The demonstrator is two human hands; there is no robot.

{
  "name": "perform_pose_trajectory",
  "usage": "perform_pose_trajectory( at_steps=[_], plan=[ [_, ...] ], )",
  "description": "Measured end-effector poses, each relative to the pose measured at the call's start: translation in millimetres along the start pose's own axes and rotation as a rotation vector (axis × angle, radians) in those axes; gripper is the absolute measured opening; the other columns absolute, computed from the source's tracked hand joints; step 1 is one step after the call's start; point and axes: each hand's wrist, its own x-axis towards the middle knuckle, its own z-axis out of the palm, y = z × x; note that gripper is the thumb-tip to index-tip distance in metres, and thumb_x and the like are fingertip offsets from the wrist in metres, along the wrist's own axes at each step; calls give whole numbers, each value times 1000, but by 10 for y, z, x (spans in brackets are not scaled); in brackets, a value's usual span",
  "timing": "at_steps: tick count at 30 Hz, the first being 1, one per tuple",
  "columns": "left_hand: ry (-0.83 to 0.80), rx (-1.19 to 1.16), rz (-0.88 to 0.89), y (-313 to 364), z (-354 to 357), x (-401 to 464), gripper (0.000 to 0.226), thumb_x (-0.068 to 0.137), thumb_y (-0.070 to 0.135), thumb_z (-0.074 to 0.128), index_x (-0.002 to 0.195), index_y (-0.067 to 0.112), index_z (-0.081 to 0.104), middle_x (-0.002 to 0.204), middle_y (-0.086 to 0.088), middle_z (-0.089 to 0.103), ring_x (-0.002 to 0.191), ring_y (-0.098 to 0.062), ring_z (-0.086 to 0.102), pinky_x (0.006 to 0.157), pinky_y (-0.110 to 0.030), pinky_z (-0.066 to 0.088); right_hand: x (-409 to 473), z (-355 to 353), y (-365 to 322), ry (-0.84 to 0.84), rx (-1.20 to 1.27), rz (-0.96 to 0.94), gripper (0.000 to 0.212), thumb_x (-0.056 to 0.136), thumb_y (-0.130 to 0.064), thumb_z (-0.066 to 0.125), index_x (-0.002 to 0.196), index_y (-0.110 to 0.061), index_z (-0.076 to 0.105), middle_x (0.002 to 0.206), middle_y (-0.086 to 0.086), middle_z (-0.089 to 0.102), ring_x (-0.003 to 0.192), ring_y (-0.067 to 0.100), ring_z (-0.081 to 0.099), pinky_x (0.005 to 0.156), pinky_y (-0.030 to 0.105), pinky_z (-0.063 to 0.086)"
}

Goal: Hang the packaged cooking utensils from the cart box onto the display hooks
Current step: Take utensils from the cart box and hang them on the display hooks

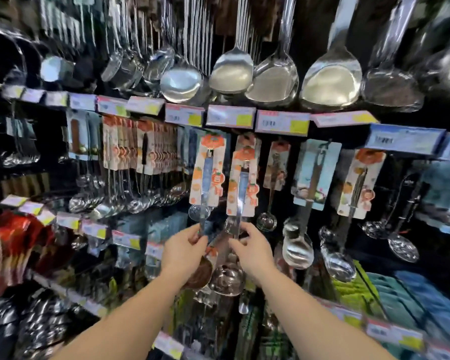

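Hanging is under way, judging by both orange-carded utensils raised toward the price-tag rail (230,116). Below it and left, the left hand (183,252) pinches the left ladle (209,170) by its handle; right of that, the right hand (253,249) grips the second ladle (243,179), fingers closed. Next, each card's hole must find a hook.

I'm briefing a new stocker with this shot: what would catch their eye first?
Probably the two bare hands at centre, the left hand and right hand, each pinching the metal handle of an orange-carded utensil raised toward the hooks. Above them, a row of big shiny steel spatulas and ladles hangs along the top. A band of price tags runs just beneath that row.
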Motion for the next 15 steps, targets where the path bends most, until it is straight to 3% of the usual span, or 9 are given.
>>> perform_pose_trajectory(
  at_steps=[3,5,7,9,11,15],
  plan=[
    [-68,-32,37,-63,161,235,38,88,27,63,125,19,61,110,3,69,97,-13,61,81,-21,42,149,-40,27,48,39,56,41,92,-21,63,131,-23,49,84,4,68,61,13,61,58,30,49],
    [-138,-75,51,-90,237,380,36,89,26,63,123,18,62,89,14,65,80,-5,58,69,-17,42,205,-87,8,91,78,71,40,92,-15,62,129,-19,48,75,2,65,46,5,56,49,26,47],
    [-194,-117,63,-96,295,522,41,89,26,63,129,19,57,82,20,56,74,-1,55,62,-13,40,262,-139,-8,153,92,82,45,93,-13,61,135,-16,44,72,2,61,41,0,53,44,22,46],
    [-239,-125,89,-91,348,639,43,90,26,63,132,19,55,81,22,53,75,-9,57,67,-19,41,327,-153,-33,204,72,78,48,93,-16,62,136,-17,43,79,7,63,55,7,60,59,31,56],
    [-267,-131,88,-76,378,713,42,90,25,62,131,19,56,81,19,54,79,-13,57,71,-24,43,372,-141,-12,236,34,75,49,92,-19,62,138,-18,43,85,11,65,68,16,60,73,42,56],
    [-304,-143,85,-93,452,780,41,89,26,63,129,18,58,99,2,64,90,-21,62,85,-34,50,378,-122,88,265,-13,83,50,92,-24,62,138,-20,42,92,15,69,77,21,65,77,44,56]
  ],
)
